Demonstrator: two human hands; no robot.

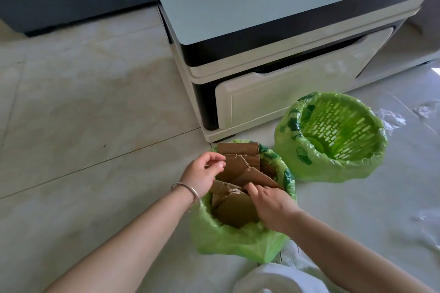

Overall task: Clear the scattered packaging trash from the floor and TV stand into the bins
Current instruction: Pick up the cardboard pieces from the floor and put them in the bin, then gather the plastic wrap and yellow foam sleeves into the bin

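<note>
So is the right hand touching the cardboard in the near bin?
Touching. The head view shows the right hand with fingertips pressed onto the cardboard inside the near bin.

Cardboard point(240, 169) in near bin point(238, 242)

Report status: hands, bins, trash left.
Both hands, left and right, pressing cardboard into near bin. Far bin empty. Clear plastic wrap on floor beside it. Nothing blocking.
</note>
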